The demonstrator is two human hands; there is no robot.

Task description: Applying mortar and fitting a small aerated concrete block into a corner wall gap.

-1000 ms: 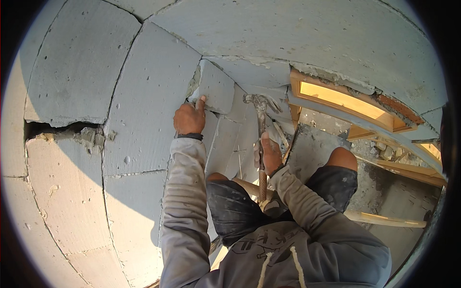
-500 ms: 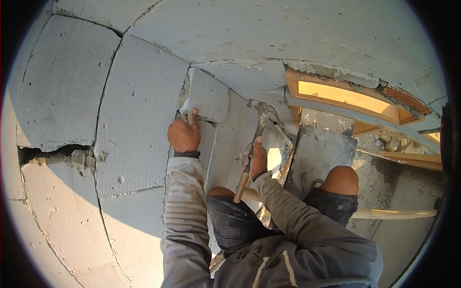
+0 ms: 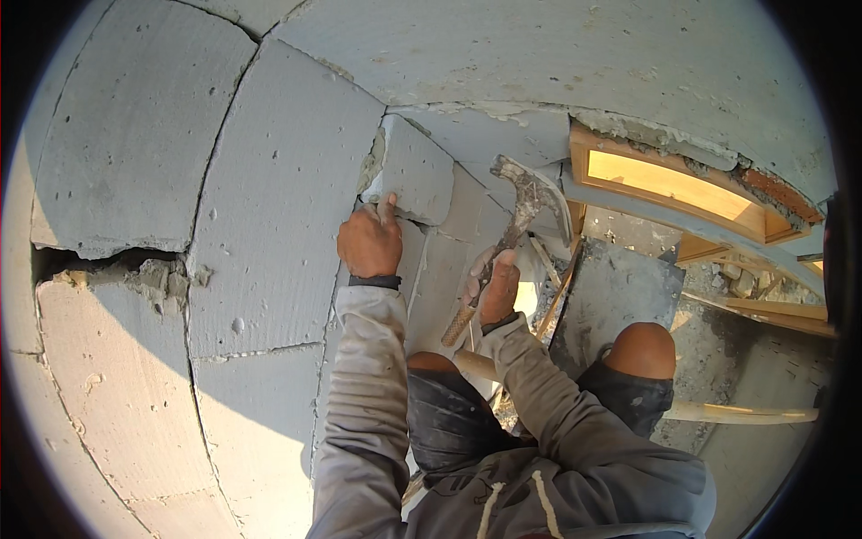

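Note:
A small grey aerated-concrete block (image 3: 418, 171) sits at the far end of a row of blocks, close to the corner of the wall. My left hand (image 3: 370, 238) is at its near edge, the index finger laid on its face and the other fingers curled at the edge; their tips are hidden. In my right hand (image 3: 496, 286) is a worn, mortar-stained claw hammer (image 3: 515, 235), gripped around its handle. The hammer's head is up and away from me, just right of the small block and apart from it.
Larger concrete blocks (image 3: 283, 198) lie left, with a mortar-filled gap (image 3: 153, 278) between some. A wall (image 3: 575, 54) rises ahead. At right are a wooden frame (image 3: 664, 184), a grey board (image 3: 620, 278) and timber pieces (image 3: 741, 411). My knees are below.
The whole view has shifted, so most things sit a little further right. My left hand stays at the small block; the hammer's head looks a little larger and closer to the camera.

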